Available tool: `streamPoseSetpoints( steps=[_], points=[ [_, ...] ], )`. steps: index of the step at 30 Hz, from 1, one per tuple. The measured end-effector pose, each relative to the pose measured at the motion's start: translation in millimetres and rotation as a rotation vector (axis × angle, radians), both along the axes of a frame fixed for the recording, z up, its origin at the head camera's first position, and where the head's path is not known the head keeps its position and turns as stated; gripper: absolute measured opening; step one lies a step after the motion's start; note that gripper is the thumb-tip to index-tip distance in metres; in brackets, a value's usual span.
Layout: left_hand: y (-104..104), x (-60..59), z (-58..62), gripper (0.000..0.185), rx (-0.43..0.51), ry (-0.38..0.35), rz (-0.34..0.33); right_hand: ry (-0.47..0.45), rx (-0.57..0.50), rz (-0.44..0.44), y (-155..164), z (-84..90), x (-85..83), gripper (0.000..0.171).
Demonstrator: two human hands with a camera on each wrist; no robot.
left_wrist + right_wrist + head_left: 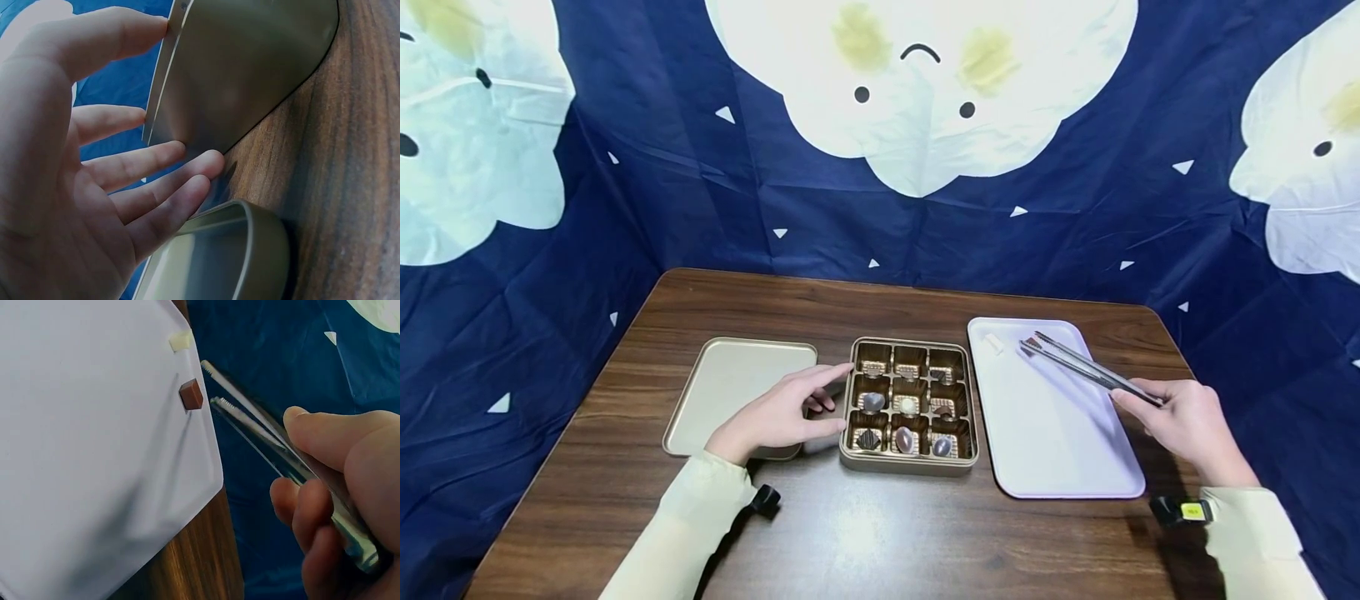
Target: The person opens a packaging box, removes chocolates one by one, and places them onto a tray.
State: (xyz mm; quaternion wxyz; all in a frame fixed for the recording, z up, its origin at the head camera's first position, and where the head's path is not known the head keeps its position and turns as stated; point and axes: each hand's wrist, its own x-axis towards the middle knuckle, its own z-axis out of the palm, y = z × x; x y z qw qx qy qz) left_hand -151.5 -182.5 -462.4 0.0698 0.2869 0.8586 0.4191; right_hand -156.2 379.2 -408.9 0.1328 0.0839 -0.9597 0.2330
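A gold tin with a divided gold insert stands mid-table, with dark, glossy and pale chocolates in its compartments. My left hand touches the tin's left rim with thumb and index finger, its other fingers loosely extended. The left wrist view shows the tin's side wall beside the fingertips. My right hand grips metal tongs above a white tray. The tongs' serrated tips stand apart near a brown chocolate on the tray. Close to it lies a white chocolate piece.
The tin's shallow gold lid lies at the left, partly under my left forearm and hand. The wooden table ends at a blue cloth backdrop with cloud prints. Each wrist wears a small black device.
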Motion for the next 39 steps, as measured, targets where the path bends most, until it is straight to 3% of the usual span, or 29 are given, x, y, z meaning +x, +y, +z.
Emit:
streamPoseSetpoints(
  steps=[7,18,25,39],
  points=[
    [0,0.2,0.9,0.088,-0.009,-0.003,0.004,0.018,-0.034,0.031,-10,6.6,5.6,0.03],
    [0,0.2,0.7,0.087,-0.009,0.0,-0.002,0.077,-0.09,0.204,-42,18.1,8.9,0.029],
    [0,0.0,1.1,0.087,-0.016,0.007,-0.008,0.007,-0.156,0.26,-60,23.4,4.5,0.027],
    [0,0.1,0.7,0.087,-0.012,0.002,-0.005,0.04,-0.152,0.378,-85,32.7,-8.1,0.022]
  ],
)
